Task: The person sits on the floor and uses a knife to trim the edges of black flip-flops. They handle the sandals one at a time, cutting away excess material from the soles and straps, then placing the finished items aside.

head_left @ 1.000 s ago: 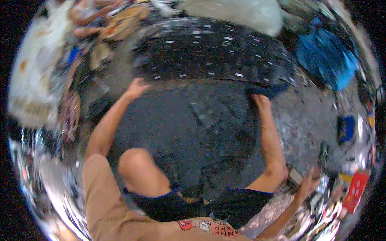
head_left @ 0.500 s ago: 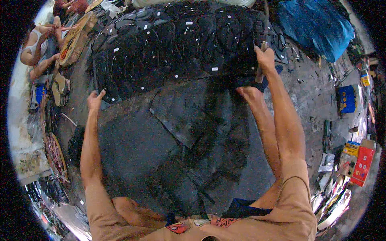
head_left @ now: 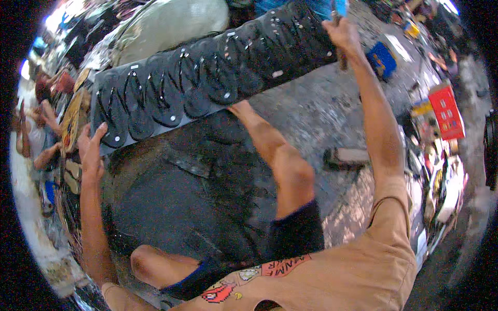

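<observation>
A long grey board [head_left: 182, 122] spans the far part of the view, its left end nearer and its right end farther away. Several black flip-flops [head_left: 164, 106] lie side by side on it, with small pale stickers and shiny straps. My left hand [head_left: 92, 147] grips the board's near left corner, thumb on top and fingers partly hidden. At the right end, my right hand [head_left: 343, 37] is closed around a slim tool [head_left: 342, 59] with a brown handle. That hand is against the board's end; whether its fingers also hold the board is hard to tell.
My bare foot [head_left: 239, 108] is by the board's near edge. A dark sheet [head_left: 171, 192] covers the floor between my legs. A pale rounded bundle [head_left: 171, 28] lies beyond the board. Another person [head_left: 39, 132] sits at left. A blue box [head_left: 381, 61] and red box [head_left: 447, 111] stand right.
The board of flip-flops has swung slantwise, its right end now farther off. Both hands have moved with it, and my view has turned. My right hand still holds the slim tool.
</observation>
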Demonstrator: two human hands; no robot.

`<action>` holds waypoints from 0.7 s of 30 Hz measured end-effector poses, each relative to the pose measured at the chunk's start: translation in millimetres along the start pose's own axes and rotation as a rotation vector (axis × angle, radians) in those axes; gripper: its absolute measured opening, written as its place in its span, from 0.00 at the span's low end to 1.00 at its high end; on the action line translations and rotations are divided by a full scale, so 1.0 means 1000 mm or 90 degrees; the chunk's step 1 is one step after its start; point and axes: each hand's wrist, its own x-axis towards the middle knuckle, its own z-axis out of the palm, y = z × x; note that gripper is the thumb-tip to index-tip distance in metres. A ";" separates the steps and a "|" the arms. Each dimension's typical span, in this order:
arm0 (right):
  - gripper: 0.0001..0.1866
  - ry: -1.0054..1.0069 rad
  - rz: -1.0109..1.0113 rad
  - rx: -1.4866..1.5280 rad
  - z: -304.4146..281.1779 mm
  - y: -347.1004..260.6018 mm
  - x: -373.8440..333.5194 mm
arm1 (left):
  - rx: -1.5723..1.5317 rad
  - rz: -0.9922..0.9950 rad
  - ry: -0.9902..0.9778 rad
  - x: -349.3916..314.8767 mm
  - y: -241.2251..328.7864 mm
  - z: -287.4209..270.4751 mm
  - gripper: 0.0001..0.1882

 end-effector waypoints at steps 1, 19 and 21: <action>0.29 0.200 -0.161 -0.152 -0.033 0.059 0.007 | -0.016 -0.015 0.007 -0.009 0.007 0.033 0.33; 0.18 -0.060 0.670 0.519 -0.030 0.190 -0.467 | 0.135 0.352 -0.016 -0.177 0.050 0.351 0.54; 0.16 -0.096 0.561 0.394 -0.011 0.229 -0.490 | 0.183 0.428 0.105 -0.165 0.021 0.395 0.54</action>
